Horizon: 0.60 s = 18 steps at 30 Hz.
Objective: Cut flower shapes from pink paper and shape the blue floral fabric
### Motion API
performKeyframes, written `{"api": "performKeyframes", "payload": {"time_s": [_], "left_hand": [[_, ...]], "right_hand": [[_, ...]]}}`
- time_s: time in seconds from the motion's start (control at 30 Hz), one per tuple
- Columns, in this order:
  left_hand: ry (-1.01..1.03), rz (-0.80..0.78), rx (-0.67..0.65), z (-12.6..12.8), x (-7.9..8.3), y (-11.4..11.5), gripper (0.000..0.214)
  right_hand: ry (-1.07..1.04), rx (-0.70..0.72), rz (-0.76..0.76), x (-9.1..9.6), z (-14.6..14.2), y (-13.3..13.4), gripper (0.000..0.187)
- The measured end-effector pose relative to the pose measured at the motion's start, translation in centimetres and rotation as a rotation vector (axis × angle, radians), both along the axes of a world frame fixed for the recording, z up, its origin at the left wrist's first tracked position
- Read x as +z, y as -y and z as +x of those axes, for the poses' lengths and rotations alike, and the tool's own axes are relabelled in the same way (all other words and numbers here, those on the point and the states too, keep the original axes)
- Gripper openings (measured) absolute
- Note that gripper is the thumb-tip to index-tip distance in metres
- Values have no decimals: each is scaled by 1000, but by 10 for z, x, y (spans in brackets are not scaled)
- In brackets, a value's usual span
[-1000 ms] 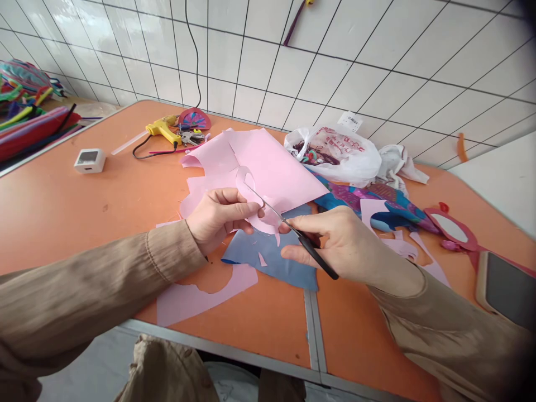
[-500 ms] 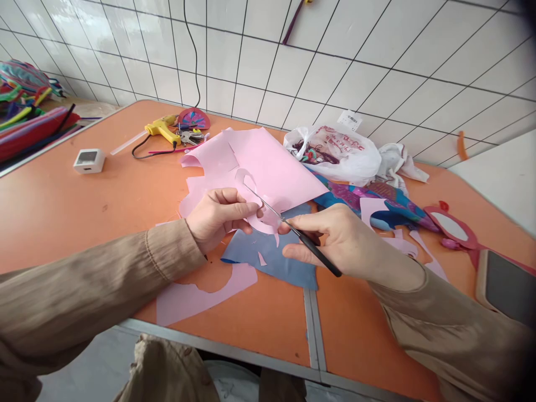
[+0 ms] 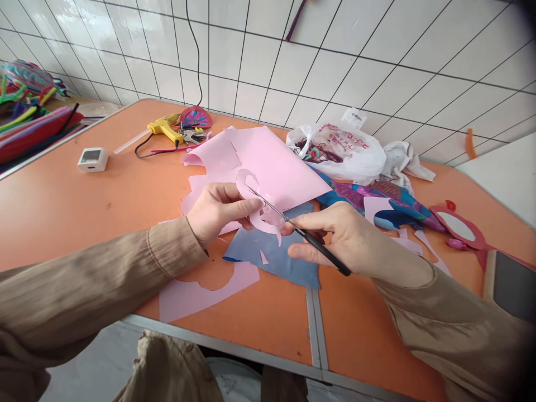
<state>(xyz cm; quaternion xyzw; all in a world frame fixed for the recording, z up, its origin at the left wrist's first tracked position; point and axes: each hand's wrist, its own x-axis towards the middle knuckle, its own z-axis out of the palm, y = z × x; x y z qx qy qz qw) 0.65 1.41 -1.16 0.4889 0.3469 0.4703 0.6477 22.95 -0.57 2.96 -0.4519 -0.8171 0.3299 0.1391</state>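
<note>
My left hand [image 3: 220,212] pinches a small curved pink paper piece [image 3: 268,220] above the orange table [image 3: 84,206]. My right hand [image 3: 339,237] grips black-handled scissors [image 3: 293,226], whose thin blades reach up and left across the pink piece. Under both hands lies a blue sheet [image 3: 280,257]. A large pink sheet [image 3: 268,164] lies just behind them, and a pink offcut [image 3: 196,293] lies near the table's front edge.
A yellow glue gun [image 3: 163,127], keys and a small white box [image 3: 92,159] lie at the back left. A white plastic bag [image 3: 339,151], patterned blue-purple fabric [image 3: 377,198], a red-rimmed mirror [image 3: 458,226] and a phone [image 3: 508,285] are on the right. Coloured strips [image 3: 29,120] are piled far left.
The view has shifted slightly. My hands stay in place, the scissor blades still across the pink piece.
</note>
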Motion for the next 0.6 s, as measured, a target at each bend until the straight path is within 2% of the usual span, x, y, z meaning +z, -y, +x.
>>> {"api": "performKeyframes", "payload": {"time_s": [0.17,0.33,0.6], "left_hand": [[-12,11,-3,-1,-1,-1,23],[1,3,24,-1,1,-3,19],[21,15,9,-3,0,-4,19]], "right_hand": [[1,-6,-35,0,0,-1,43],[5,46,-48,0,2,-4,47],[12,36,-46,0,2,-4,40]]}}
